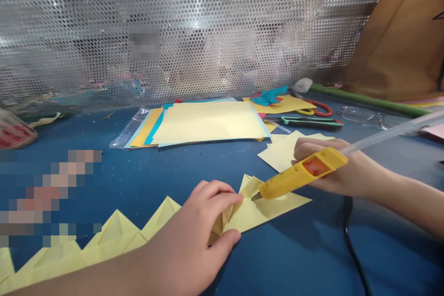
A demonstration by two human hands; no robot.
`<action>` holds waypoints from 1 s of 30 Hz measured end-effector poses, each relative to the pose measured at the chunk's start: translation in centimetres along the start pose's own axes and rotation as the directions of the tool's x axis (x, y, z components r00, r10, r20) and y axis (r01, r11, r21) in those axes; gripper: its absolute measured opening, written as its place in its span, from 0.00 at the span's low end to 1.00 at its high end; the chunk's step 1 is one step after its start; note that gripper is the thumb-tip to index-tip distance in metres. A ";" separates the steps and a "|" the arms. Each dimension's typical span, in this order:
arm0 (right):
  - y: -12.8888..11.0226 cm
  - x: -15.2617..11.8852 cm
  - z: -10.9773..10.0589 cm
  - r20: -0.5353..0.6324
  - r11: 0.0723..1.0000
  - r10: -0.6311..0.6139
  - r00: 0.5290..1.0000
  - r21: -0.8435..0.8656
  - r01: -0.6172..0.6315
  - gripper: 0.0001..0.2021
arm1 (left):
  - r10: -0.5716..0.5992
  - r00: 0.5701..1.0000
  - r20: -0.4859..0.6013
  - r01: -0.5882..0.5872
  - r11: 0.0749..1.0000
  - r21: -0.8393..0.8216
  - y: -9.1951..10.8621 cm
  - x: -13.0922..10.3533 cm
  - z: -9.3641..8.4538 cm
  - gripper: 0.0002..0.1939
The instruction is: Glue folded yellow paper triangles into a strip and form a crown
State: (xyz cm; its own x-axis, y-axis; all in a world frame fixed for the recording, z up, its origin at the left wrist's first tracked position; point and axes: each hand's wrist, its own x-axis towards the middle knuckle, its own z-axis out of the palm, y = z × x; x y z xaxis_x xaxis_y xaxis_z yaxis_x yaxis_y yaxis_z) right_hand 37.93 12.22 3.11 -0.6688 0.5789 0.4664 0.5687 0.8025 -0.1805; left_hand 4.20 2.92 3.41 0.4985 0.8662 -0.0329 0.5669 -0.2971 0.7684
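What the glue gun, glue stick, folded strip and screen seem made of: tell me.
Glue gun: probably hard plastic, with a smooth, moulded yellow shell.
Glue stick: likely waxy plastic; it looks milky and translucent.
Folded strip: matte paper, judging by its sharp creases and thin edges.
Screen: shiny silver, dotted with small holes; metal or coated plastic, I can't tell.

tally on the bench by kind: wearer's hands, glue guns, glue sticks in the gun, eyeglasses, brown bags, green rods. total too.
Left hand and right hand: 2
Glue gun: 1
Glue stick: 1
Eyeglasses: 1
Brown bag: 1
Green rod: 1
Total: 7
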 end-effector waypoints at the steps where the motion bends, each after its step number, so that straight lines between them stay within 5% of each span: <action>1: 0.1 0.0 0.1 0.011 1.000 -0.009 1.000 0.005 0.009 0.14 | -0.001 1.000 0.000 0.001 1.000 -0.001 0.0 0.0 0.0 0.23; 22: -0.4 0.4 -0.8 0.048 0.999 -0.052 0.997 0.005 0.052 0.13 | 0.028 1.000 0.003 -0.028 1.000 -0.001 0.0 0.1 -0.1 0.24; 30: -0.7 1.3 -1.5 0.023 0.995 -0.101 0.995 0.001 0.101 0.14 | -0.062 0.996 0.062 0.064 0.997 -0.037 0.8 0.3 -0.8 0.25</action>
State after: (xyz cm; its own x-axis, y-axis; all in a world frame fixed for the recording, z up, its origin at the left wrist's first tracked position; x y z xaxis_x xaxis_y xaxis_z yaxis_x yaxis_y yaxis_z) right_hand 37.38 12.22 5.16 -0.7334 0.4982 0.4626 0.4980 0.8569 -0.1334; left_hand 4.31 3.23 4.51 0.5019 0.8566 -0.1199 0.5733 -0.2257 0.7877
